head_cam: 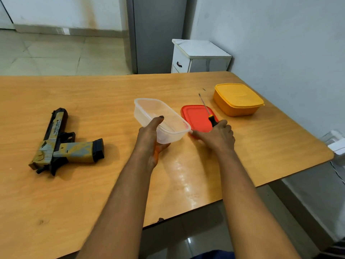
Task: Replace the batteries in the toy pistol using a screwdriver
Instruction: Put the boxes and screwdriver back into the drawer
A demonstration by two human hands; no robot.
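Observation:
The toy pistol point(61, 143), black with a gold and grey pattern, lies on its side at the left of the wooden table point(93, 193). My left hand point(152, 137) grips the near end of a clear plastic container point(160, 118), thumb over its rim. My right hand point(216, 136) holds the black handle of a screwdriver point(207, 111), whose thin shaft points away from me over a red lid point(196, 116) lying flat on the table. No batteries are visible.
A closed yellow container point(238, 99) stands at the back right near the wall. A small white cabinet point(199, 56) is behind the table. The table's right edge and near edge slant close to my arms.

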